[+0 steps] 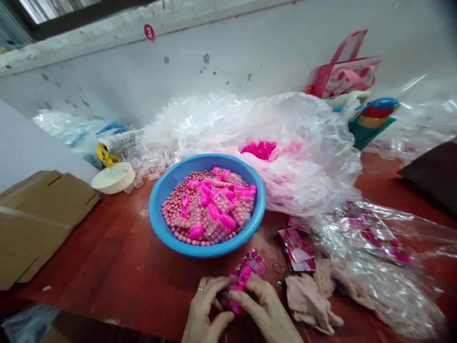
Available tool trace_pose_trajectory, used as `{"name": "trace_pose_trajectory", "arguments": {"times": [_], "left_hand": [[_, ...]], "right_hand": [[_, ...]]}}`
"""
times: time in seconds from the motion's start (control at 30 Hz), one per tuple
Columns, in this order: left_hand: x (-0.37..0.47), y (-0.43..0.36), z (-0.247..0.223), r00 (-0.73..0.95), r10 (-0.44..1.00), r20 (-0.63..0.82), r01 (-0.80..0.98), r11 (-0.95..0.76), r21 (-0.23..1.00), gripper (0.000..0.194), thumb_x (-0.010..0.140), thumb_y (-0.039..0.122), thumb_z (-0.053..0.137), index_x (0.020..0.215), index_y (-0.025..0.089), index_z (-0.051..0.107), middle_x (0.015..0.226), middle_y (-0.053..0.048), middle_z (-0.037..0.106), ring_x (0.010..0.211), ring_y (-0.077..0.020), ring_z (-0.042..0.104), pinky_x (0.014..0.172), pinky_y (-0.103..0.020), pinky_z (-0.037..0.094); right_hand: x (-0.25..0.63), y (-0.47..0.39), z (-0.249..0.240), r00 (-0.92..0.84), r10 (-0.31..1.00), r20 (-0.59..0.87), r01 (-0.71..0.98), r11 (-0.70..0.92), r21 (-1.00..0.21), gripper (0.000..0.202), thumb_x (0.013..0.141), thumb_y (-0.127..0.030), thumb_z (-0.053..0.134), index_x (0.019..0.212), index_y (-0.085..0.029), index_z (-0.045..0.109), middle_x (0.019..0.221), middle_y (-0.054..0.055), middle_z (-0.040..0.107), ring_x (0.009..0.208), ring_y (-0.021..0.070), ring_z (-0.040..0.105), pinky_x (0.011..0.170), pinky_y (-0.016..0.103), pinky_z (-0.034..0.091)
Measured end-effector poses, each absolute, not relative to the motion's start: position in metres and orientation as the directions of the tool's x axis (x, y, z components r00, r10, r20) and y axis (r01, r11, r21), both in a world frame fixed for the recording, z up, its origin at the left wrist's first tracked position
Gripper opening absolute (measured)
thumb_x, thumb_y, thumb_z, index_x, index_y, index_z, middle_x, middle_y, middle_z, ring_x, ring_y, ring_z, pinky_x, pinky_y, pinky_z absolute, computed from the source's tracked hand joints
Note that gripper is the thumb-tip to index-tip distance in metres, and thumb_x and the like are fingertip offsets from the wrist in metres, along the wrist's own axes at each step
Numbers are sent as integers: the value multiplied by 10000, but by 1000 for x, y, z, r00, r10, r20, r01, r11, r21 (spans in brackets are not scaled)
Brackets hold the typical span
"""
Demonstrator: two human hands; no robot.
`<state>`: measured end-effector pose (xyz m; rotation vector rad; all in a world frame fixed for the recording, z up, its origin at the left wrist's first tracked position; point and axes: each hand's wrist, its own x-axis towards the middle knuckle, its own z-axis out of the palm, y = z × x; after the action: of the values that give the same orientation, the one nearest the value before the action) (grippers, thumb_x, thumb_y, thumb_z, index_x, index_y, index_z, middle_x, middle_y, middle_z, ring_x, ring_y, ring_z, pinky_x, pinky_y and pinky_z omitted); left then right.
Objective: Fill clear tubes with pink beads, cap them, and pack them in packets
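Note:
At the table's front edge, my left hand (pixel 209 309) is closed around a small clear container of beads, mostly hidden by the fingers. My right hand (pixel 266 307) pinches its bright pink flip-top cap (pixel 244 276), which appears to stand open. Just behind the fingers lies a printed pink card (pixel 256 262); whether it touches the container I cannot tell. Beyond both hands stands a blue basin (pixel 155 209). Loose pink beads (pixel 173 205) fill it, with several bead-filled, pink-capped containers (pixel 221 200) lying on top.
Behind the basin sprawls a large plastic bag (pixel 303 157) with pink pieces inside. Clear plastic pieces (pixel 153 164) and a tape roll (pixel 113 178) lie left of it. Cardboard (pixel 46 219) sits far left. Printed cards (pixel 298 247), a cloth (pixel 310 300) and plastic wrap (pixel 389 286) lie right.

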<state>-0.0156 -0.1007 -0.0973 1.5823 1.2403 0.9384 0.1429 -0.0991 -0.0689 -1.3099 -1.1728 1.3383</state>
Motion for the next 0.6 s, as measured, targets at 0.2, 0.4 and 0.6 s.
{"name": "trace_pose_trajectory", "arguments": {"times": [0.2, 0.4, 0.6], "left_hand": [[-15, -85, -77, 249, 959, -136, 370, 36, 928, 191, 669, 48, 642, 766, 203, 697, 742, 1, 609, 752, -189, 544, 692, -268, 423], [-5, -89, -74, 227, 957, -180, 314, 103, 944, 78, 785, 115, 562, 799, 189, 583, 725, 19, 600, 682, -148, 544, 643, -233, 423], [-7, -99, -63, 205, 961, -187, 262, 131, 956, 79, 767, 135, 608, 802, 202, 634, 685, 34, 623, 635, -131, 546, 606, -202, 428]], "right_hand": [[151, -99, -72, -43, 989, -141, 21, -140, -990, 200, 773, -360, 659, 759, -183, 751, 699, 23, 700, 682, 206, 630, 615, 262, 510], [147, -99, -65, 4, 1000, -30, 91, -30, -995, 183, 834, -302, 612, 868, -189, 752, 768, 34, 704, 702, 181, 638, 655, 229, 510], [156, -104, -55, -118, 976, 182, 183, 202, -962, 289, 853, -198, 576, 1102, -237, 718, 761, 48, 686, 653, 158, 649, 624, 212, 523]]}}
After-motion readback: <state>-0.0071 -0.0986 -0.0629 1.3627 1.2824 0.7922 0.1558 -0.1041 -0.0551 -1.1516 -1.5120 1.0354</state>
